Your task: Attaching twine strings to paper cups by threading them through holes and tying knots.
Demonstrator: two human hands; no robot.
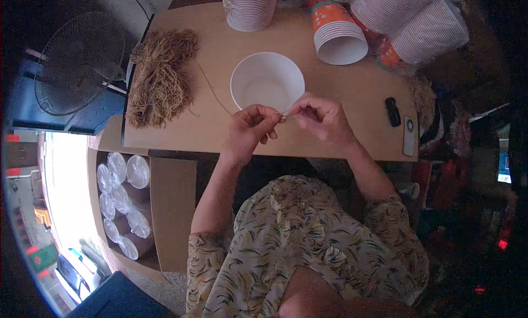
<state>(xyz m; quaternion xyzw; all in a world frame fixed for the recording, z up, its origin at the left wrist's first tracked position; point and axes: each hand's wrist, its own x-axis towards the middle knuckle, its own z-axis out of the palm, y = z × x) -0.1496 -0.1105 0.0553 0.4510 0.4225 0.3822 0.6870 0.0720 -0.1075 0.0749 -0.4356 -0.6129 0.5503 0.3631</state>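
My left hand (250,132) is closed in a pinch on a thin brown strand of twine (213,91), which trails from a shaggy bundle of twine (160,78) at the table's left. Fingertips of my right hand (325,120) meet the left ones and pinch at the strand's pale end; the exact grip is small and partly hidden. Just beyond both hands stands a white paper tub (267,80), its mouth facing up and nothing visible inside. The hands overlap its near rim in view; whether they touch it I cannot tell.
A tall stack of tubs (250,9) stands at the table's far edge. Wrapped stacks (410,21) and an orange-sleeved stack (340,34) lie far right. A black object (392,111) sits near the right edge. On the left are a carton (175,208) of plastic-wrapped rolls and a fan (80,65).
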